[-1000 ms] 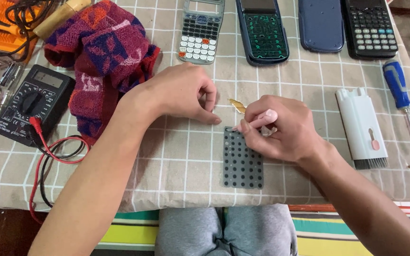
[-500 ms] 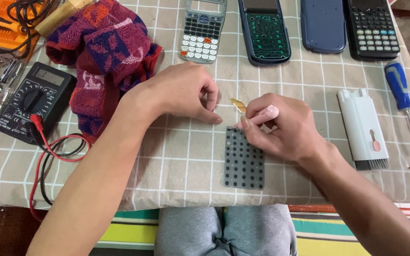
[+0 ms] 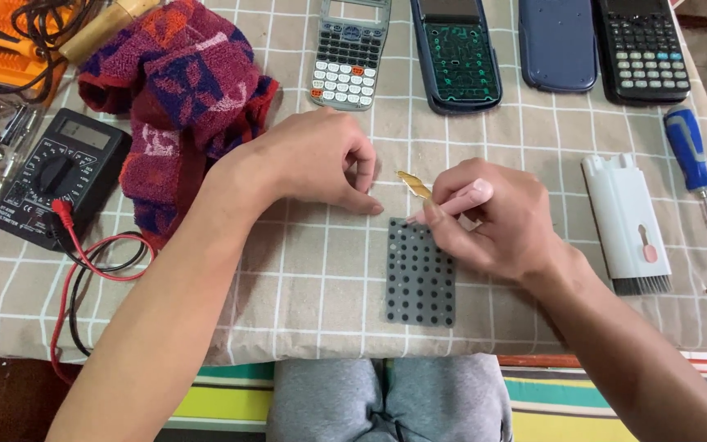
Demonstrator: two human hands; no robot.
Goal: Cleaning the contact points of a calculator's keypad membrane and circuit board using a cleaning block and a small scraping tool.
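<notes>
view from above of a bench covered in a beige cloth with a white grid (image 3: 288, 270). the right hand (image 3: 493, 221) pinches a small gold-coloured pointed tool (image 3: 413, 185), only whose tip shows past the fingers, and rests over the top right corner of a dark grey rubber keypad membrane dotted with rows of round bumps (image 3: 419, 274); the left hand (image 3: 321, 160) is curled, fingertips pressed to the cloth just above the membrane's top left corner, and whether it holds anything cannot be told. risks, as a judgement: the limp sheet could slide or buckle on the cloth if the tool drags it, and the point could nick a bump. the membrane lies flat, rectangular, matt, near the table's front edge, below an opened calculator showing a green circuit board (image 3: 457, 53) and right of a black multimeter with red and black leads (image 3: 59, 176).
</notes>
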